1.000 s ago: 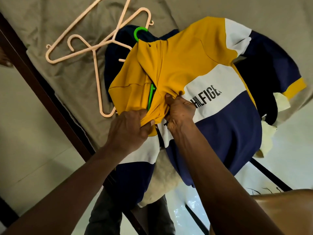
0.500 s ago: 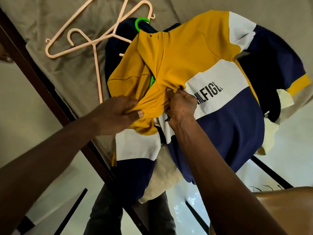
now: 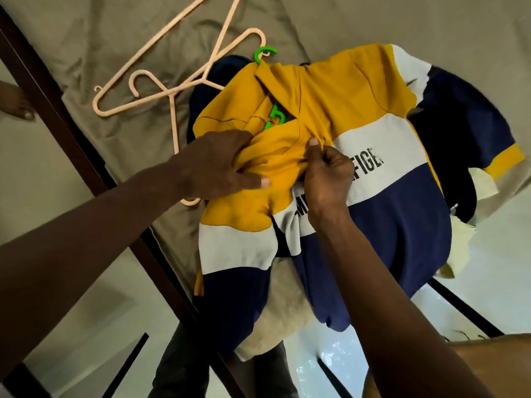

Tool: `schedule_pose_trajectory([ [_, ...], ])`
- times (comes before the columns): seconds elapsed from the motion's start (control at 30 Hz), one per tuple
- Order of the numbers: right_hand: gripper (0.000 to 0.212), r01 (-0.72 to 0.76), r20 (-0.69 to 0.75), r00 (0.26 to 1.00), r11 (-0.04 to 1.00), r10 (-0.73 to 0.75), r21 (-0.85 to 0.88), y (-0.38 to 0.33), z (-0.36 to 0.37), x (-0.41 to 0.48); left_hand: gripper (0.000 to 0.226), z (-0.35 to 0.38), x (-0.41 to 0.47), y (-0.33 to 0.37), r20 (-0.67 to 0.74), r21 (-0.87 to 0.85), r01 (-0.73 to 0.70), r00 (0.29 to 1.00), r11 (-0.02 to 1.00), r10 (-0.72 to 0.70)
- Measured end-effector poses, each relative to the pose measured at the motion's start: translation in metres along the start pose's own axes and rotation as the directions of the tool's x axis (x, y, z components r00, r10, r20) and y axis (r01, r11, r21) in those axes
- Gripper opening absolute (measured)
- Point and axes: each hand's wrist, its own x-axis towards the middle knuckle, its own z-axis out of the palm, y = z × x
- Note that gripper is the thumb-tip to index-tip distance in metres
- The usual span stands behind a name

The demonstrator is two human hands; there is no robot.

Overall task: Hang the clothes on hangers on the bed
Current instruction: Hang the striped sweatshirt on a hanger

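Note:
A yellow, white and navy striped shirt [image 3: 359,110] lies on the bed over darker clothes. A green hanger [image 3: 265,53] sticks its hook out above the collar, and more green shows in the neck opening. My left hand [image 3: 218,165] grips the bunched yellow fabric at the left of the placket. Just right of it, my right hand [image 3: 327,173] pinches the yellow fabric at the placket's lower end, thumb up.
Two or three empty peach hangers [image 3: 172,93] lie crossed on the olive bedsheet [image 3: 100,38] to the upper left. A dark wooden bed frame edge [image 3: 71,133] runs diagonally. A cream garment [image 3: 275,326] hangs off the bed's corner under the shirt. The pale floor lies below.
My left hand slid up and right onto the bunched yellow fabric. My right hand turned, thumb now on top of the placket. The view shifted down a little.

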Motion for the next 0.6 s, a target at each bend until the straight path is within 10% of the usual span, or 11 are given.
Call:
schedule_pose_trajectory([
  [0.13,0.043,-0.141,0.101,0.986,0.989,0.136,0.051,0.002,-0.004,-0.001,0.086,0.021,-0.011,-0.007,-0.084,0.301,-0.117,0.985,0.946,0.149],
  [0.3,0.027,-0.034,0.139,0.989,0.992,0.051,-0.122,0.014,-0.009,-0.009,0.080,0.008,-0.009,-0.009,0.161,-0.002,0.024,0.987,1.000,-0.023],
  [0.6,0.016,0.314,0.001,0.936,0.838,-0.351,-0.447,-0.016,-0.014,0.029,0.049,-0.017,0.023,-0.012,-0.502,0.207,0.210,0.861,0.956,-0.080],
])
